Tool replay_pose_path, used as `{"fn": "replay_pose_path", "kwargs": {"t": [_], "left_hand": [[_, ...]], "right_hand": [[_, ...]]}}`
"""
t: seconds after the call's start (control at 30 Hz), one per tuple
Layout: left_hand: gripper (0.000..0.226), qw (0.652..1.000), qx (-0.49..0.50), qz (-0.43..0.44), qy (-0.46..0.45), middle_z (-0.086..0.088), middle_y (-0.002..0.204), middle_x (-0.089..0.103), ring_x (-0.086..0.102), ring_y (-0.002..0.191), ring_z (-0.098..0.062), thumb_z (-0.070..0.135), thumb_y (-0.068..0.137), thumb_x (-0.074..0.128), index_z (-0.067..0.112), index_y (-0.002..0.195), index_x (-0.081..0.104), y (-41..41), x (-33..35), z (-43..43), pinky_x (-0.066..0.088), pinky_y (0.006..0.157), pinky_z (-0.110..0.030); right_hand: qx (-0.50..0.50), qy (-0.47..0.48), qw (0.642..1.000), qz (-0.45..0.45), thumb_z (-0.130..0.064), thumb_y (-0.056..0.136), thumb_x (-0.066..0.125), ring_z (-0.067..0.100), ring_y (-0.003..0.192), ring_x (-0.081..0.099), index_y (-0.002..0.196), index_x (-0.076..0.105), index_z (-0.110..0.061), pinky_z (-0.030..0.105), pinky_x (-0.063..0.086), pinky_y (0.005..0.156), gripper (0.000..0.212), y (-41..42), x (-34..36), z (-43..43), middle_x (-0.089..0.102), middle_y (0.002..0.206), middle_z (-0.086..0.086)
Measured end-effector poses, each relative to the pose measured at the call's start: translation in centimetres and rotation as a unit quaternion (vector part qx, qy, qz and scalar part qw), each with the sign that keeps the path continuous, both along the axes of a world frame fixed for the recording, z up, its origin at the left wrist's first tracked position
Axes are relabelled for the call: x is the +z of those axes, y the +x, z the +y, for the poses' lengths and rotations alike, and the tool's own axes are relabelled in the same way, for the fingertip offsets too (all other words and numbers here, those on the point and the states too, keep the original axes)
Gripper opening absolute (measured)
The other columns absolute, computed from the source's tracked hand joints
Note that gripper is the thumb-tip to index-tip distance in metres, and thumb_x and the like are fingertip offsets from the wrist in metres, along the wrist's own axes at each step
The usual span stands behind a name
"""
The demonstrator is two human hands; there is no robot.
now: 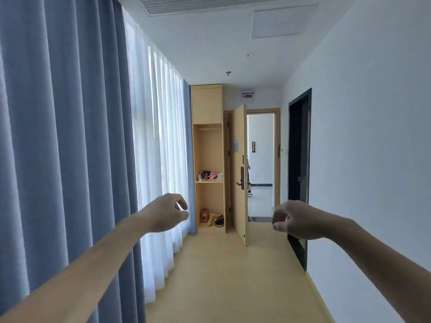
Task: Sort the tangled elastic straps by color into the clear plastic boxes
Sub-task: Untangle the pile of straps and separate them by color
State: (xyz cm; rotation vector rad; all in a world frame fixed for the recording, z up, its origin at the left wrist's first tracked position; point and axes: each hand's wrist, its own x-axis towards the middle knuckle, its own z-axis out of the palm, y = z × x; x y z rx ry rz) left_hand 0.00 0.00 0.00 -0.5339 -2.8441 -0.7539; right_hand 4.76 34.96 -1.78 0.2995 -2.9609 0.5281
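Now | left hand (163, 213), right hand (296, 220) empty | door notice (236, 145) unreadable

A heavy blue curtain (70, 113) hangs along my nine o'clock side, and a sheer white curtain (161, 136) runs on from it toward eleven o'clock. Straight ahead at twelve o'clock a tall wooden cabinet (206, 106) stands open-fronted, with a small red box (204, 215) on its bottom shelf. Just to its one o'clock side a wooden door (239, 159) stands ajar. A dark doorway (299, 148) cuts the white wall (373, 136) at my two o'clock. Pale wood floor (233, 276) lies at six o'clock.
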Motion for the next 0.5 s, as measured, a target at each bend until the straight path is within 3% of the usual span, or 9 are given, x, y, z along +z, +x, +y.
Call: {"fn": "replay_pose_path", "kwargs": {"t": [0.2,0.3,0.37,0.5], "left_hand": [[0.007,0.998,0.03,-0.014,0.052,0.008,0.101,0.067,0.066,0.092,-0.01,0.031,0.095,0.059,0.029,0.101,0.062,-10.9,-1.4,0.8,0.048,0.07,-0.021],[0.006,0.997,0.038,-0.028,0.055,0.008,0.1,0.067,0.067,0.091,-0.012,0.031,0.094,0.06,0.03,0.099,0.064,-15.7,-2.5,0.7,0.053,0.073,-0.025],[0.006,0.997,0.04,-0.028,0.054,0.009,0.099,0.067,0.067,0.091,-0.011,0.032,0.093,0.06,0.03,0.098,0.063,-19.4,-2.9,0.8,0.056,0.075,-0.026],[0.007,0.998,0.031,-0.028,0.044,0.011,0.099,0.065,0.065,0.089,-0.009,0.033,0.093,0.059,0.033,0.098,0.063,-27.2,-3.6,1.2,0.053,0.071,-0.024]], "right_hand": [[0.0,-0.053,0.998,0.027,-0.022,0.098,0.063,0.01,0.09,0.066,0.109,0.07,-0.013,0.019,0.052,0.075,0.016,-12.0,1.1,1.1,0.071,0.097,-0.001],[0.024,-0.06,0.998,-0.013,-0.024,0.099,0.062,0.009,0.087,0.066,0.105,0.067,-0.018,0.017,0.048,0.068,0.011,-17.3,-0.5,0.3,0.069,0.093,-0.004],[0.035,-0.064,0.997,-0.026,-0.026,0.099,0.062,0.008,0.089,0.064,0.104,0.064,-0.023,0.017,0.047,0.071,0.007,-21.1,-1.3,0.0,0.067,0.094,-0.007],[0.023,-0.094,0.995,-0.022,-0.026,0.097,0.065,0.013,0.1,0.063,0.126,0.054,-0.023,0.025,0.053,0.083,0.032,-29.0,-2.6,-0.7,0.065,0.113,-0.001]]}}
